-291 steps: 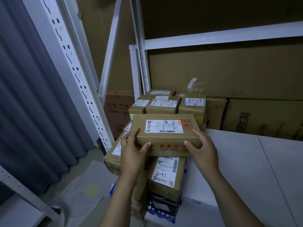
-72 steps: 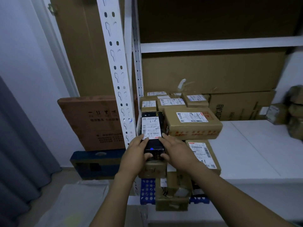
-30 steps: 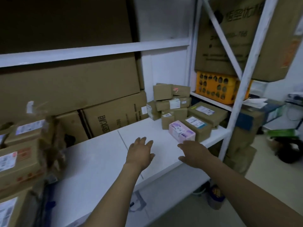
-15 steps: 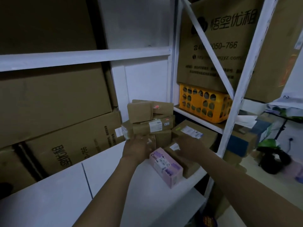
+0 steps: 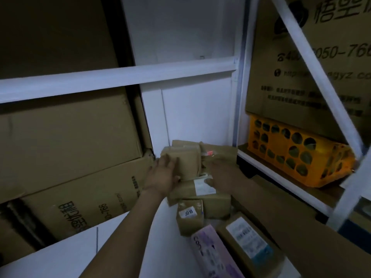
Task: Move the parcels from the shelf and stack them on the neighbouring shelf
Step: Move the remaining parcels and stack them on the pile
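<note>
Two big cartons (image 5: 66, 137) fill the shelf's back-left. My left hand (image 5: 160, 175) lies flat, fingers straight, against the top parcel (image 5: 186, 162) of the heap in the shelf's back-right corner. My right hand (image 5: 220, 173) rests on the heap's other side, its grip too blurred to tell. There are seven brown parcels, as near as I can count, plus one pink box (image 5: 212, 251) at the front edge. One orange crate (image 5: 297, 155) sits on the next rack. White shelf (image 5: 60, 257), white wall (image 5: 190, 117), dim light.

An orange perforated crate (image 5: 297, 157) sits under a large printed carton (image 5: 281, 97) (lettering blurred), while two stacked brown cartons (image 5: 66, 133) stand far left.
</note>
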